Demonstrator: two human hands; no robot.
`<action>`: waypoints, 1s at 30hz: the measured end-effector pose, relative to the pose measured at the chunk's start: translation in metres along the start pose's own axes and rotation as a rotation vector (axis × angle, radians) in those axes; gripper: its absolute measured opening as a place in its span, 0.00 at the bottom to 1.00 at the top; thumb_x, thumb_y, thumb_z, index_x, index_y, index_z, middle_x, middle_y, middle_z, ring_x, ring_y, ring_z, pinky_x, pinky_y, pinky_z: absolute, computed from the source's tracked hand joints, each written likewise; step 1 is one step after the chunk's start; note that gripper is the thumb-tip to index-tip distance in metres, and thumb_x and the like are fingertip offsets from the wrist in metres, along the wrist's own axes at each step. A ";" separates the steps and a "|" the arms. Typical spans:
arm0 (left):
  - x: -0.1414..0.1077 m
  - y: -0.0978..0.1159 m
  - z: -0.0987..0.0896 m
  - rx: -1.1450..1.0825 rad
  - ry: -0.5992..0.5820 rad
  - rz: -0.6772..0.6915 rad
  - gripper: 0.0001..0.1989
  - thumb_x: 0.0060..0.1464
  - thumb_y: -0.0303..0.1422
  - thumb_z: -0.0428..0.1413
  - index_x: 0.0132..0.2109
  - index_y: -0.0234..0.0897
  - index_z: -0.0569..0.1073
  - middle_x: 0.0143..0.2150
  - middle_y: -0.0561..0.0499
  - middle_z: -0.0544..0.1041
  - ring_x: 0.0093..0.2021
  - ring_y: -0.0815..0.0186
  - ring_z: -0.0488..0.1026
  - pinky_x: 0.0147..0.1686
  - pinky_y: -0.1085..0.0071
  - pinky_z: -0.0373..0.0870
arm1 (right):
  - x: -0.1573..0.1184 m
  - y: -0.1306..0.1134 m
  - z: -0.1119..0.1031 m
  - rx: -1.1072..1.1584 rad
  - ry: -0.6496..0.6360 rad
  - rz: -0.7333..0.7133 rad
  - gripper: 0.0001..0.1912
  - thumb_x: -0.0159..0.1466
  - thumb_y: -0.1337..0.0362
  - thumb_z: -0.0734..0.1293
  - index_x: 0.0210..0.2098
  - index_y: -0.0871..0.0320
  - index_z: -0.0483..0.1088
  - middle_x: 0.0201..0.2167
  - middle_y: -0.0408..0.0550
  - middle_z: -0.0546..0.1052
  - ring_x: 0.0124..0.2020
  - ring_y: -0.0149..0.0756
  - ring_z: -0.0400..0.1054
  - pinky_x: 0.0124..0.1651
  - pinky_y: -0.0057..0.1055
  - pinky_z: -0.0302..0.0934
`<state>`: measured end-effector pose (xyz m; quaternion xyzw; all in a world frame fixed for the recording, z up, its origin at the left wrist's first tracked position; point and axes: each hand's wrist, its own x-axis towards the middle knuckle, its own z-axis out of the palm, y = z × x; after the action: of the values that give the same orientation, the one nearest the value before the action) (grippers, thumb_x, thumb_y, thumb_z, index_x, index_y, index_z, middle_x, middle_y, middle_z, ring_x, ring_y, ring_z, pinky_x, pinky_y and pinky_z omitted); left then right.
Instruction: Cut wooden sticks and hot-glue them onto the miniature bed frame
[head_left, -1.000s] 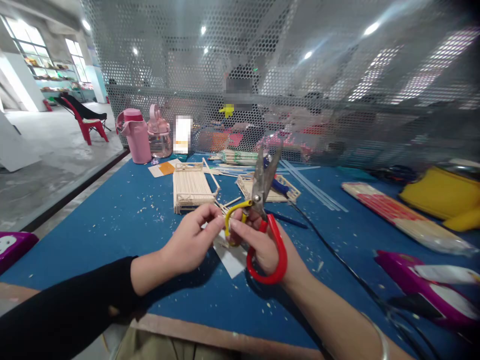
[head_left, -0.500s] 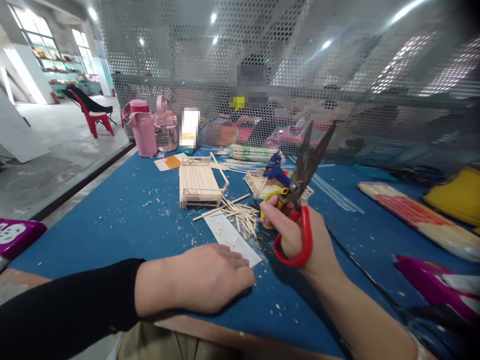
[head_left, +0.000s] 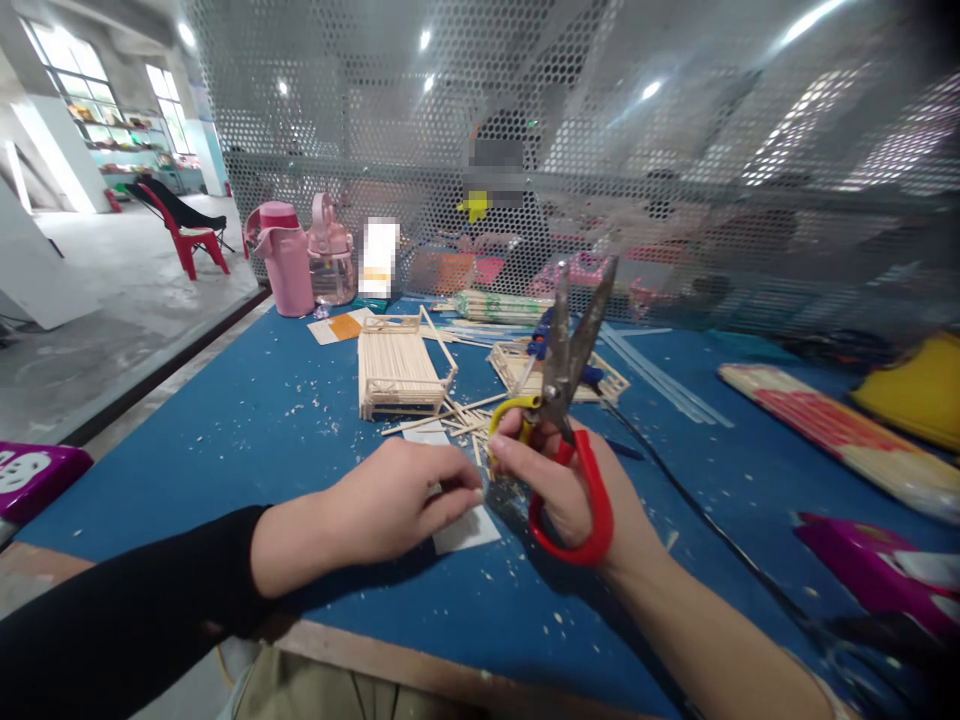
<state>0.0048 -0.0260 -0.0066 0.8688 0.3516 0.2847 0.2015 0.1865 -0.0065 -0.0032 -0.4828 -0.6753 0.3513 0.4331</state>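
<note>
My right hand grips scissors with one red and one yellow handle, blades pointing up and parted. My left hand is above a white paper strip, thumb and fingertips pinched together; what lies between them, if anything, is too small to tell. Behind the hands sits a small frame of wooden sticks. Loose cut sticks lie between it and the scissors. A second stick piece rests farther right, with a blue glue gun partly hidden behind the blades.
A pink flask and a clear bottle stand at the back left of the blue table. A bagged stick bundle and a purple object lie right. Behind the perforated screen is a person.
My left hand has risen from lying on the paper into a pinch, and the paper has shifted slightly toward me. The scissors have moved left and down in my right hand.
</note>
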 end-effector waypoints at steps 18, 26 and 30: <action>0.001 -0.003 0.012 -0.256 0.262 -0.193 0.09 0.55 0.32 0.54 0.44 0.37 0.68 0.32 0.52 0.76 0.32 0.68 0.73 0.33 0.72 0.68 | -0.006 -0.012 0.011 0.037 0.028 0.103 0.11 0.48 0.59 0.69 0.28 0.58 0.66 0.22 0.42 0.71 0.23 0.31 0.66 0.27 0.28 0.62; 0.010 0.003 0.010 -1.154 -0.056 -0.583 0.18 0.49 0.45 0.58 0.30 0.31 0.71 0.25 0.53 0.71 0.21 0.75 0.65 0.19 0.79 0.66 | -0.009 -0.019 0.005 0.050 -0.034 -0.011 0.09 0.51 0.61 0.68 0.28 0.57 0.66 0.22 0.42 0.71 0.22 0.30 0.66 0.27 0.27 0.64; 0.010 0.002 0.010 -1.346 -0.074 -0.651 0.18 0.41 0.43 0.64 0.28 0.29 0.73 0.25 0.51 0.73 0.21 0.76 0.66 0.17 0.81 0.64 | -0.010 -0.018 0.003 0.052 -0.065 -0.033 0.08 0.51 0.62 0.68 0.28 0.57 0.66 0.23 0.42 0.72 0.24 0.31 0.67 0.27 0.27 0.64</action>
<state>0.0181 -0.0220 -0.0099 0.4186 0.3337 0.3348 0.7754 0.1787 -0.0215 0.0091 -0.4484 -0.6875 0.3769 0.4291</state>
